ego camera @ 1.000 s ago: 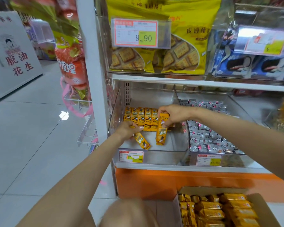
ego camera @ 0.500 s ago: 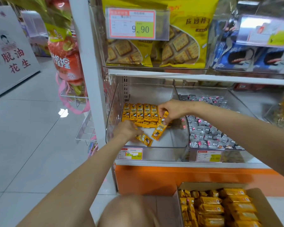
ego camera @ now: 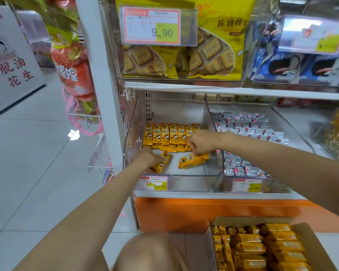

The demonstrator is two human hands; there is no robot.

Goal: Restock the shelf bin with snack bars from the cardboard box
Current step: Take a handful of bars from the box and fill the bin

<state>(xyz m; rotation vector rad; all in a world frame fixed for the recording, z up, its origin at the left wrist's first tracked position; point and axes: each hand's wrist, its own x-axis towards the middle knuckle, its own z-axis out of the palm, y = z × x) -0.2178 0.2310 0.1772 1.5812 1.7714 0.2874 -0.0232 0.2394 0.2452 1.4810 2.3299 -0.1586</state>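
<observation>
A clear plastic shelf bin (ego camera: 194, 183) sits on the low shelf, with a row of yellow snack bars (ego camera: 169, 134) lined up at its back. My left hand (ego camera: 148, 158) reaches into the bin's left front and grips one yellow bar (ego camera: 162, 161) lying on the floor of the bin. Over the bin's right side, my right hand (ego camera: 201, 142) pinches the end of another yellow bar (ego camera: 193, 160), which hangs flat and low. The open cardboard box (ego camera: 309, 237) at the bottom right holds several more yellow bars (ego camera: 262, 249).
A neighbouring clear bin (ego camera: 247, 184) to the right holds several white and pink wrapped snacks. Yellow cracker bags (ego camera: 184, 55) fill the shelf above, behind a price tag. A wire rack (ego camera: 99, 153) juts from the shelf's left post. Grey tiled floor lies to the left.
Both hands have lowered their bars toward the bin floor. The right hand's bar has swung from hanging upright to lying nearly flat. The row at the back looks one bar longer.
</observation>
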